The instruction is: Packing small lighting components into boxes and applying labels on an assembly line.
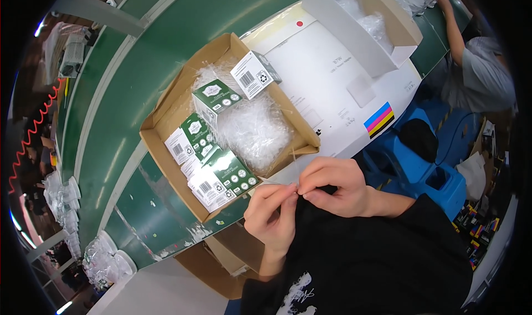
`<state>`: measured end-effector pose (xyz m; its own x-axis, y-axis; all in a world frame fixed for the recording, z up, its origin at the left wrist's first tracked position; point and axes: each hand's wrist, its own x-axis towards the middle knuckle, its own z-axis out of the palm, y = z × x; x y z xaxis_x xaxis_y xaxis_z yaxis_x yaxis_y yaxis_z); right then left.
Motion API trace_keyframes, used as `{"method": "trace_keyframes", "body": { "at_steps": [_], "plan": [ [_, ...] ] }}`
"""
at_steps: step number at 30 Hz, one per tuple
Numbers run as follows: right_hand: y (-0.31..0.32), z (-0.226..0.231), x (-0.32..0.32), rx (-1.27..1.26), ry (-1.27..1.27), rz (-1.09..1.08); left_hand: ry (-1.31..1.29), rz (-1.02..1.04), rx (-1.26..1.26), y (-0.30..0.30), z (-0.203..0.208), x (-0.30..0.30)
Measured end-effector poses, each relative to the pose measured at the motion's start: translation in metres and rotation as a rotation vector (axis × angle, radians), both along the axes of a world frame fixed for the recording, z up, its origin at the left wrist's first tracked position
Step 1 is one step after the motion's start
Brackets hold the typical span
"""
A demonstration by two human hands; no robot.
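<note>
Left hand (270,215) + right hand (344,186) | pinch tiny piece (297,191) | direction, long axis unclear

A green bench (166,54) (glossy, streaked with reflected light) runs past a grey metal beam (97,14), with a blue plastic stool (446,190) on a blue floor (451,140) at right and bright strip lights (64,308) at far left.

Black top (377,254) with a rough white print (298,295), 2 bare wrists (381,201)
</note>
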<state>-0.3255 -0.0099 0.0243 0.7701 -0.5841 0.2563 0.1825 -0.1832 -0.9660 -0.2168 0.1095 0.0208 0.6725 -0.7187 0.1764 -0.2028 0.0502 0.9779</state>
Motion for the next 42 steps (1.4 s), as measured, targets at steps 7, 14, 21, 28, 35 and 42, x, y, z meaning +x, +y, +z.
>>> {"method": "trace_keyframes", "body": {
  "at_steps": [7, 14, 21, 28, 35, 42],
  "plan": [
    [0.001, 0.0, 0.003, -0.024, -0.001, -0.011, 0.077, 0.077, -0.088, 0.001, -0.006, -0.003],
    [-0.002, -0.001, 0.003, -0.122, 0.029, 0.006, -0.065, 0.061, -0.044, -0.001, -0.005, 0.0],
    [-0.003, -0.002, 0.005, -0.124, 0.037, 0.017, -0.05, 0.072, -0.021, -0.001, -0.006, -0.001],
    [-0.007, -0.001, 0.005, -0.129, 0.031, 0.07, -0.08, 0.075, -0.002, 0.0, -0.005, 0.0],
    [-0.009, -0.001, 0.004, -0.076, 0.081, 0.145, -0.088, 0.07, 0.009, 0.002, -0.008, 0.001],
    [-0.01, 0.0, 0.002, -0.035, 0.109, 0.191, -0.027, 0.036, 0.023, 0.004, -0.009, 0.002]
  ]
}}
